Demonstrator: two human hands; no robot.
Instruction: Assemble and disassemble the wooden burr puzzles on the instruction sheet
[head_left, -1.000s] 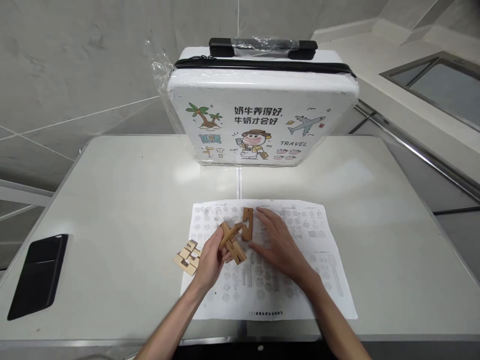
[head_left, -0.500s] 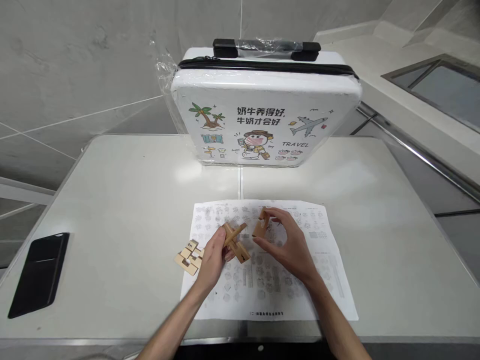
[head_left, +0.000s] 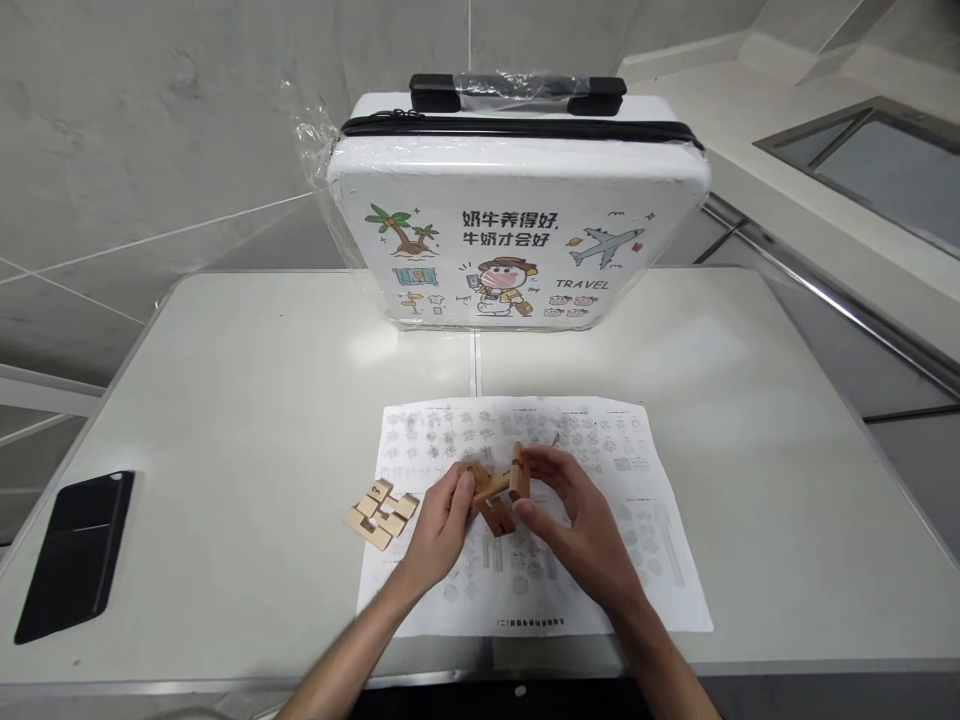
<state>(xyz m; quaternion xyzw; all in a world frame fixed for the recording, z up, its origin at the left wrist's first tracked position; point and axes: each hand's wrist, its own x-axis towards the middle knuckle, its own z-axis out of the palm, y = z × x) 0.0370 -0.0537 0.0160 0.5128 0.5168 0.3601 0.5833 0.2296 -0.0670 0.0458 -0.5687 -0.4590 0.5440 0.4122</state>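
- The left hand (head_left: 442, 522) was closed on the crossed wooden puzzle pieces (head_left: 493, 503), gripping them from the left just above the printed instruction sheet (head_left: 525, 590).
- The right hand (head_left: 581, 525) clamped a single wooden bar (head_left: 517, 470) between thumb and fingertips. The bar stood roughly upright at the fingertips, left of the palm, and pressed against the right end of the crossed pieces.
- The puzzle sat between the two hands, over the middle of the sheet.
- A small cluster of loose notched wooden blocks (head_left: 380, 510) lay at the sheet's left edge, near the left hand but not touching it.
- A black phone (head_left: 75, 550) lay flat far to the left on the pale worktop (head_left: 262, 370), well apart from both hands.
- At the far edge stood a white cartoon-printed suitcase (head_left: 517, 230), wrapped in clear plastic, with its black handle on top.
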